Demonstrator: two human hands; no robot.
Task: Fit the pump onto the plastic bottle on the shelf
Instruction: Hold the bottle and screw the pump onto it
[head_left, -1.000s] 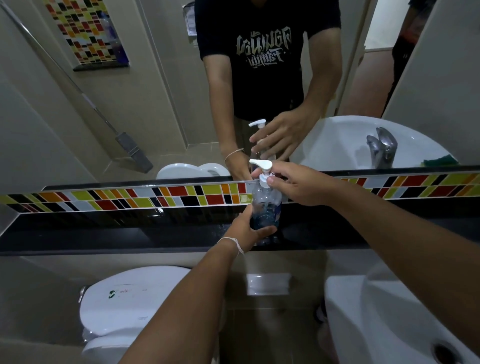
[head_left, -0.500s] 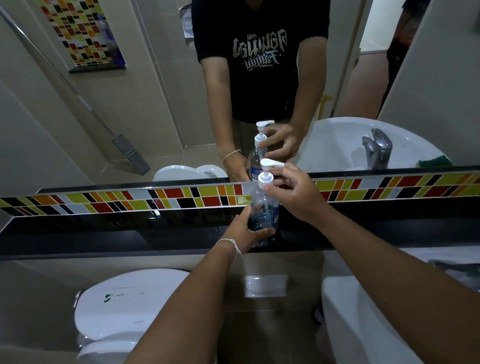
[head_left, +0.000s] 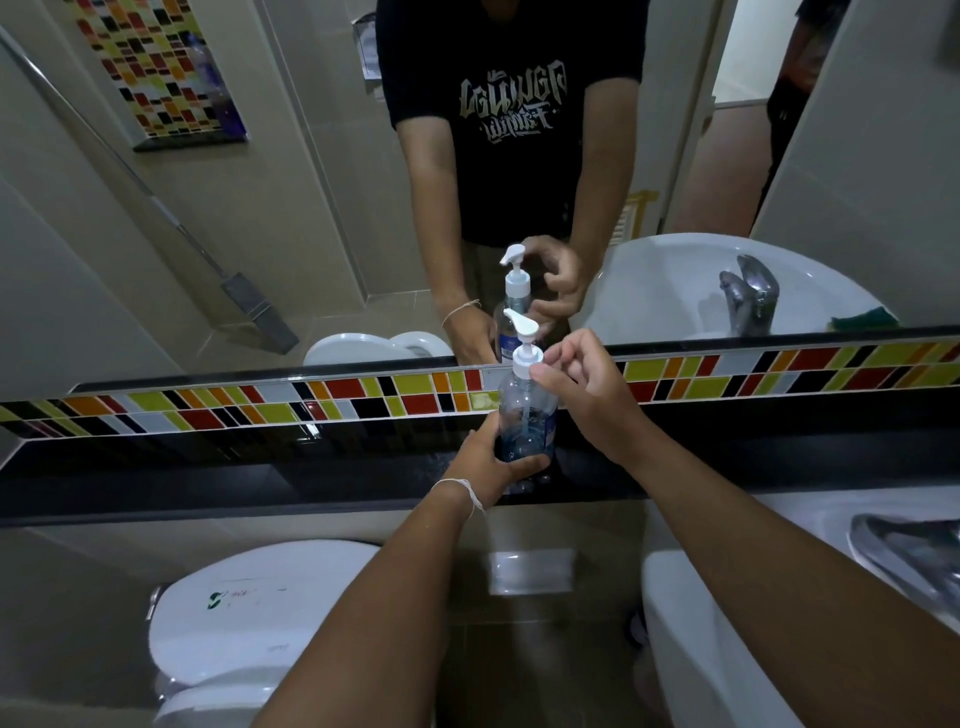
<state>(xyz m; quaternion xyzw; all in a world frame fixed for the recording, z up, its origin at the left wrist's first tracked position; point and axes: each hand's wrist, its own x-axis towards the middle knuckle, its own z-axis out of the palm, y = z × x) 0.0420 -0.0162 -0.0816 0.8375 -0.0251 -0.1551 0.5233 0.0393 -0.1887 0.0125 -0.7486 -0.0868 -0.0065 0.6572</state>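
Standing upright on the shelf (head_left: 208, 488), plastic bottle (head_left: 524, 415) clamped low by left hand (head_left: 493, 462), right hand (head_left: 582, 384) nearer, fingertips pinching the pump (head_left: 525, 343) collar atop the vertical axis.

Arms: both bare to above the elbow, no sleeves in the direct view.
Left wrist: thin white string bracelet (head_left: 464, 492), knotted, with loose ends.
Right wrist: nothing worn.
Mirror reflection: black short-sleeved T-shirt (head_left: 511, 119) with pale ornate lettering across the chest.
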